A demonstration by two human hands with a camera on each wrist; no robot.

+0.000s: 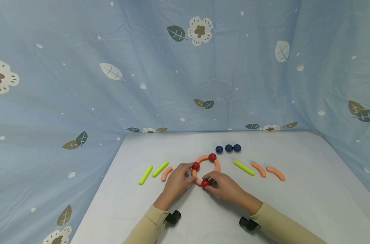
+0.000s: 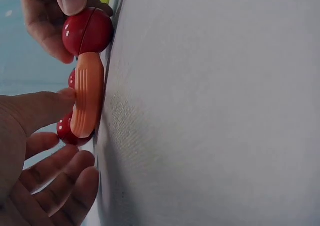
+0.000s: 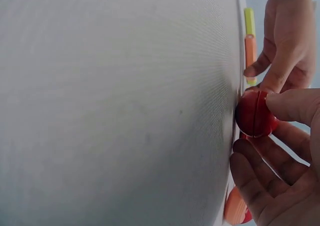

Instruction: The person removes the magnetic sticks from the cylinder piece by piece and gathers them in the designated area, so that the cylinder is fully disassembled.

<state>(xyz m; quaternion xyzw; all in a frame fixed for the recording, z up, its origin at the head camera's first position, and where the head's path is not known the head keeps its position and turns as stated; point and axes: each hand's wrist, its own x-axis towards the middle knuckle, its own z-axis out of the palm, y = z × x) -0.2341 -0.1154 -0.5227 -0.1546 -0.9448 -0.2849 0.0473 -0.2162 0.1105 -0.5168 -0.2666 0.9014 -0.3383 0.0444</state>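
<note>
Three red balls and curved orange rods form a ring on the white table. My left hand holds the ring's left side. Its thumb lies on the near-left curved orange rod, and the index fingertip is right at the left red ball. My right hand pinches the near red ball between thumb and fingers, at that rod's end. At the far side sits another red ball, joined to the right-hand curved orange rod. The right hand partly hides that rod's near end.
Two green rods and a curved orange rod lie left of the ring. Three dark blue balls sit behind it. To the right lie a green rod and two curved orange rods. A blue patterned cloth surrounds the table.
</note>
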